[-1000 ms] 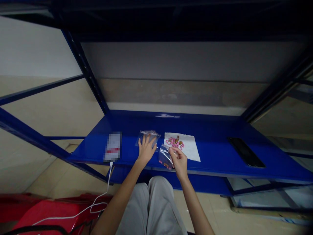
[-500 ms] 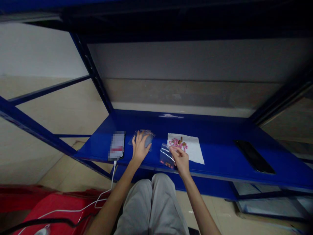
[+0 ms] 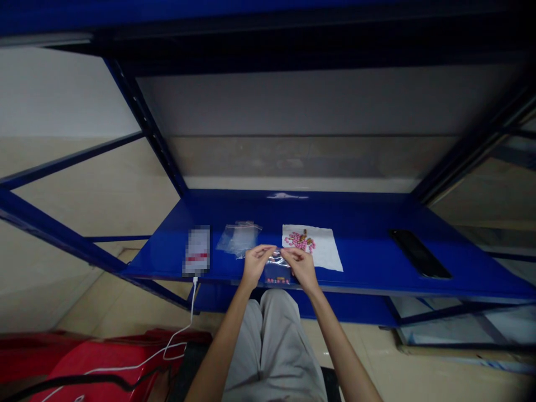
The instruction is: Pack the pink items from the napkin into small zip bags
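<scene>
Left hand (image 3: 254, 267) has moved off the flat clear bags, half a second on, and joined the right hand (image 3: 302, 267) at the small bag (image 3: 277, 272). Nearest, at the front edge of the shelf (image 3: 364, 229), that small bag is where trouble could start: if its mouth is unsealed and one pinch slips, the bag could tip and spill the pink pieces (image 3: 272, 281) lying along its bottom — whether it is sealed, I cannot tell. Some might roll over the edge, being so near it. Both hands are closed to a pinch, thumb against fingers, the left clamped on the bag's upper left corner and the right on its upper right, tips just apart. Farther back, the flat clear bags (image 3: 240, 239) lie beyond the left hand, and the white paper (image 3: 329, 257) beyond the right — a careless sweep of that wrist could drag the paper and scatter its pink and brown pile (image 3: 298, 241)
</scene>
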Demonstrator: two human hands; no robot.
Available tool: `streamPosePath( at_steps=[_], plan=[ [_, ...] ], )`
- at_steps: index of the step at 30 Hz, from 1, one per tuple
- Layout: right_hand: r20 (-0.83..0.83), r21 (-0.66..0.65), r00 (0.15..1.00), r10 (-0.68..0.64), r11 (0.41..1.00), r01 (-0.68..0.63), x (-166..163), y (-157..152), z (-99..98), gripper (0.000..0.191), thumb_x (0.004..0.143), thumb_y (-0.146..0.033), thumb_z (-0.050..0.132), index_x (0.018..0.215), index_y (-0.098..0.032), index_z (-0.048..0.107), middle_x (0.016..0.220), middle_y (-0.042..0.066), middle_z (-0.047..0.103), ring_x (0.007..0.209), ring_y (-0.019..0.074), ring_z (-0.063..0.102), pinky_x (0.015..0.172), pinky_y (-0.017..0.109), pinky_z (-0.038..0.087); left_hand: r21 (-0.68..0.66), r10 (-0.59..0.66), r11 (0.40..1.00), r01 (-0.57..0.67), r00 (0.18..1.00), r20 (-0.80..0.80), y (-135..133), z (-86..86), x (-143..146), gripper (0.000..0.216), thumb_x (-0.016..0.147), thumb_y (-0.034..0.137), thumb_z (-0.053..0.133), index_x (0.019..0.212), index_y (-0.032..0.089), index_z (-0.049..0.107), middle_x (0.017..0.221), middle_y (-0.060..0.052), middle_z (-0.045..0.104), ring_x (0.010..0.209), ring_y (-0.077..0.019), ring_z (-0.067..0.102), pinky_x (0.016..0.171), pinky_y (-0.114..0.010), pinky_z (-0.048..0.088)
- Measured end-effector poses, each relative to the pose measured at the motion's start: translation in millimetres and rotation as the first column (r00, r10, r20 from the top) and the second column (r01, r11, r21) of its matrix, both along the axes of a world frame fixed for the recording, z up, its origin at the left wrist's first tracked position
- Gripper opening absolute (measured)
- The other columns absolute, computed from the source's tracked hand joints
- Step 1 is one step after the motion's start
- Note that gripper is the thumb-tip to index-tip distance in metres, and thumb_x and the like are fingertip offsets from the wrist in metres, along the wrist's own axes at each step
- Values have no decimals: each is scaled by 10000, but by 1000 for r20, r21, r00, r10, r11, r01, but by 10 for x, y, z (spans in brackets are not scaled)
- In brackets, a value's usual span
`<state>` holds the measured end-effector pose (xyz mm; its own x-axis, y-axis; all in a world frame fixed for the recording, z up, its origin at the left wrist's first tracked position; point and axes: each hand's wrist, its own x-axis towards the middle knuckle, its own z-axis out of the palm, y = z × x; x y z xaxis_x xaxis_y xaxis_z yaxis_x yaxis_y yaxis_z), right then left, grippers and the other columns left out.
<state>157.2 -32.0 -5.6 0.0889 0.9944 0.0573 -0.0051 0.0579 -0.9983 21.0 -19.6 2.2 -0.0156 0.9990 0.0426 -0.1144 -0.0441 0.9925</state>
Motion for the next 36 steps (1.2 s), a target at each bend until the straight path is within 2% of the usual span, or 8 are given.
streamPosePath(
  at_steps=[4,9,13,18,23,28,33,36],
  plan=[
    [-26,4,1000,17,1000,-17,10,-7,24,323,654,-468,661,754,-161,677,533,0,593,350,68,364,336,201,255,16,-81,997,81,997,17,-34,37,-30,267,679,355,651,823,133,688,822,-83,704,782,-196,650,760,-310,499],
    [-34,11,999,7,1000,-7,11,-8,32,349,663,-490,643,783,-163,670,587,4,626,339,63,369,331,202,270,72,-99,992,103,993,-59,-58,59,-16,276,743,385,579,785,136,689,773,-73,700,719,-183,644,708,-290,496],
    [-16,38,997,-70,997,71,7,10,12,338,666,-490,636,758,-165,653,559,2,606,370,85,417,352,205,306,180,-45,980,81,980,-194,-55,44,-5,318,795,402,501,741,151,689,706,-52,674,666,-161,617,657,-260,481],
    [49,104,993,-108,989,103,-10,42,-10,348,658,-502,629,704,-157,644,633,35,632,575,159,559,496,236,428,153,-40,986,58,992,-122,-32,25,-5,269,756,400,553,789,158,665,722,-45,654,710,-164,626,625,-230,480],
    [111,143,987,-118,984,102,-46,61,-14,329,699,-476,604,715,-149,637,665,44,640,629,172,574,597,269,449,161,32,987,-14,993,-113,-12,-20,4,266,751,392,559,759,146,658,702,-42,628,688,-157,626,600,-219,475],
    [140,157,981,-135,981,113,-73,41,44,319,704,-468,604,685,-151,633,641,30,633,581,148,564,555,243,437,164,54,986,-37,993,-101,-10,-53,8,250,757,376,555,757,143,646,716,-45,645,677,-145,627,598,-211,469],
    [52,19,999,-11,1000,10,-59,-4,90,328,702,-479,605,786,-163,636,595,0,609,403,92,457,341,186,316,121,6,993,2,998,-63,-33,-13,-25,240,752,364,570,792,141,646,726,-50,659,675,-144,629,547,-196,454],
    [17,29,1000,-8,1000,7,-57,-5,73,315,678,-459,641,776,-161,644,602,-1,616,433,94,484,374,186,342,97,-25,995,25,1000,-5,-46,15,-29,227,726,355,604,770,136,640,701,-46,661,639,-143,635,565,-209,468]
  ],
)
